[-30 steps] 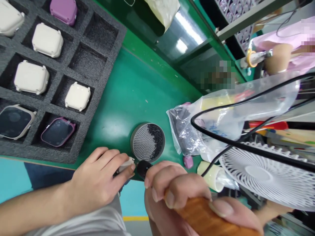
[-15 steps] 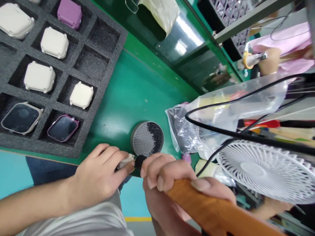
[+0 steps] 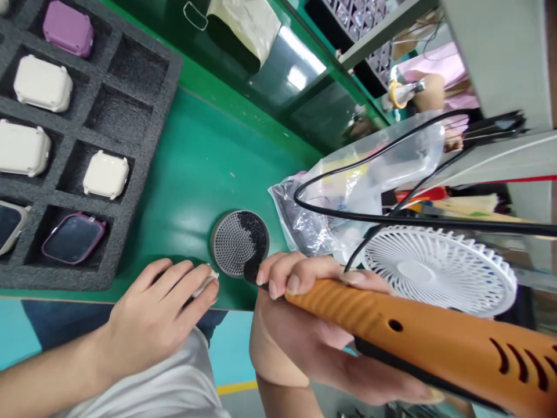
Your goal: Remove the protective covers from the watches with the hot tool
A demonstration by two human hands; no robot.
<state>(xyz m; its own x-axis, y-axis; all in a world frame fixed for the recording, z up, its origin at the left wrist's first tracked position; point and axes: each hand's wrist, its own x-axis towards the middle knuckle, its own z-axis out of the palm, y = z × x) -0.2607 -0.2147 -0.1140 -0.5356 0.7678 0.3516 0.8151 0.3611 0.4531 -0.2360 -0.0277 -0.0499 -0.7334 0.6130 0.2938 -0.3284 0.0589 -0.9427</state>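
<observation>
Just ribbed orange plastic handle [image 3: 348,307]

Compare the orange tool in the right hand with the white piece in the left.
The orange tool is long and slotted; the white piece is small. The tool reaches far beyond the right hand; the left hand mostly hides the piece. Both are held, apart from each other.

Lower right: your orange handle [image 3: 391,331] with black slots. Lower left: white piece [image 3: 205,284] in your left hand [image 3: 154,316]. Upper left: cream cases [image 3: 42,83] and a purple case [image 3: 68,29] in charcoal foam tray [image 3: 82,280]. Centre: grey dotted mesh [image 3: 228,244] under black beads [image 3: 252,232], on green bench [image 3: 195,174]. Right: white radial-ribbed fan [image 3: 439,270].
</observation>
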